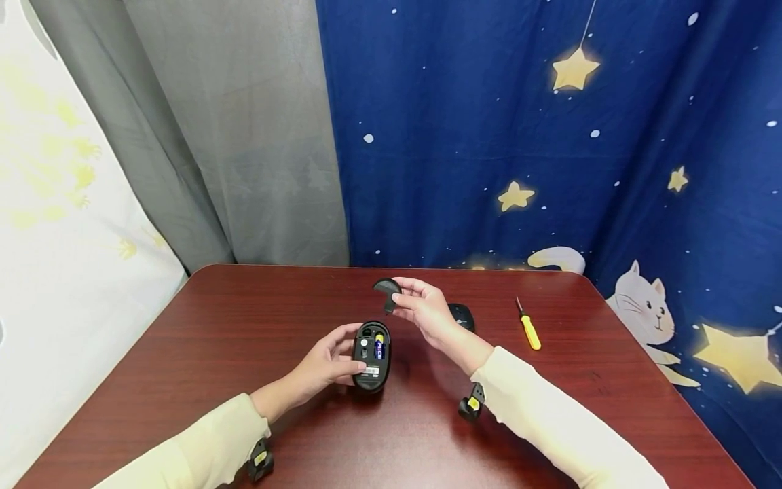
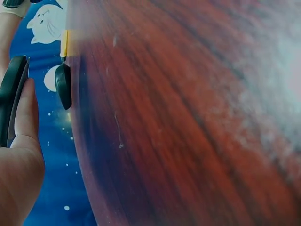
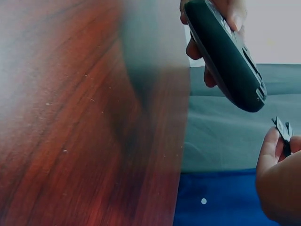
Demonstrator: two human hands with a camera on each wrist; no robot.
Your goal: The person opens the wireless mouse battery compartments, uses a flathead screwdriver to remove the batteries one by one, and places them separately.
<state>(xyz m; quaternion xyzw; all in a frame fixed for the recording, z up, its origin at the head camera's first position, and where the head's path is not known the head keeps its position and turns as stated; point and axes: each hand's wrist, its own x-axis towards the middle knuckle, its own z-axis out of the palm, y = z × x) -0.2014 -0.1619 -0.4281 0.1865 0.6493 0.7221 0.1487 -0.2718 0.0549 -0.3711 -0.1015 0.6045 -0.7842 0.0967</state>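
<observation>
My left hand (image 1: 332, 356) grips a black computer mouse (image 1: 372, 355) turned underside up, its battery bay uncovered and a battery (image 1: 379, 346) showing inside. In the right wrist view the same mouse (image 3: 225, 54) is tilted above the table, with fingers behind it. My right hand (image 1: 421, 305) pinches the black battery cover (image 1: 387, 288) just above and beyond the mouse; a corner of the cover (image 3: 283, 128) shows by its fingers. In the left wrist view the mouse edge (image 2: 11, 94) lies against my thumb.
A second black mouse (image 1: 462, 316) lies behind my right hand on the dark red wooden table (image 1: 214, 339), with a yellow-handled screwdriver (image 1: 529, 327) to its right. A blue star-and-cat curtain (image 1: 550, 170) and a grey curtain (image 1: 244, 136) hang behind.
</observation>
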